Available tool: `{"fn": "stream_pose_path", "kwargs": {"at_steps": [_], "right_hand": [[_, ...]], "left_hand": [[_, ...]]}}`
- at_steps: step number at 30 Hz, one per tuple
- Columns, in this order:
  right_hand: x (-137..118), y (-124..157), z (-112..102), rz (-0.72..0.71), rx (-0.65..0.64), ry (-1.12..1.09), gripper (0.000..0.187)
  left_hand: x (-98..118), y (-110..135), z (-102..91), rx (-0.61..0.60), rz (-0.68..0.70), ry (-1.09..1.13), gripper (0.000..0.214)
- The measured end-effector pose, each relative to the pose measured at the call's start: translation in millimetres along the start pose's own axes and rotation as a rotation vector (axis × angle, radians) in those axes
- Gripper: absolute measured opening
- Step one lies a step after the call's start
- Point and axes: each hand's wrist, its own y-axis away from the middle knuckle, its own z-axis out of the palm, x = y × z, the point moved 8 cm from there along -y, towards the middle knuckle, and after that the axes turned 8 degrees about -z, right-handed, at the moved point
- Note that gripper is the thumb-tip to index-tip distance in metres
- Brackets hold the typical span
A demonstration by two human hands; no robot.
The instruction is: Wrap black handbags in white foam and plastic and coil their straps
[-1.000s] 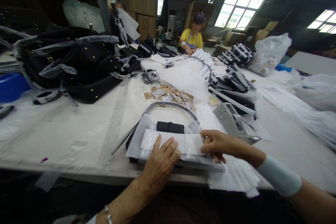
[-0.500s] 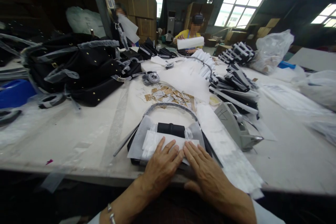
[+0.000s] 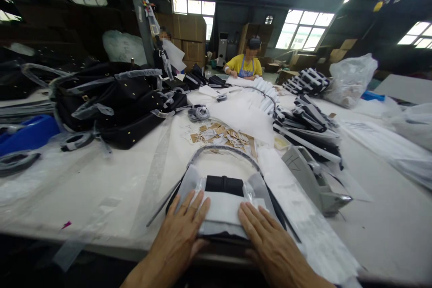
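Note:
A black handbag (image 3: 224, 184) lies flat at the table's front edge, its wrapped handle (image 3: 225, 148) arching away from me. White foam sheet (image 3: 222, 207) covers part of its front, over a paler grey sheet and clear film. My left hand (image 3: 184, 222) rests flat on the left end of the foam with fingers stretched out. On the right end lies my right hand (image 3: 265, 229), its fingers also straight and pressed down flat. Neither hand grips anything. Both thumbs sit low at the bag's near edge, partly in shadow.
A tape dispenser (image 3: 312, 180) stands at the right beside a long stack of white strips (image 3: 303, 207). Brown and white tags (image 3: 224, 135) lie behind the bag. Black bags (image 3: 114, 103) are piled at left, near a blue bin (image 3: 30, 132). A co-worker (image 3: 245, 65) in yellow is across the table.
My hands have spread from the middle of the foam sheet to its two ends, uncovering its centre. The view has tilted up slightly. Across the table, the co-worker has lowered a white sheet.

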Motion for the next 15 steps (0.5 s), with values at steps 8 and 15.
{"fn": "stream_pose_path", "kwargs": {"at_steps": [8,15], "right_hand": [[37.2,-9.0,-61.2,0.064,-0.18,-0.45,0.062],[93.7,-108.6,-57.3,0.242,-0.11,-0.444,0.027]], "left_hand": [[-12.1,-0.5,-23.9,-0.019,0.166,0.16,0.085],[-45.0,-42.3,-17.8,-0.263,-0.039,0.183,0.072]]}}
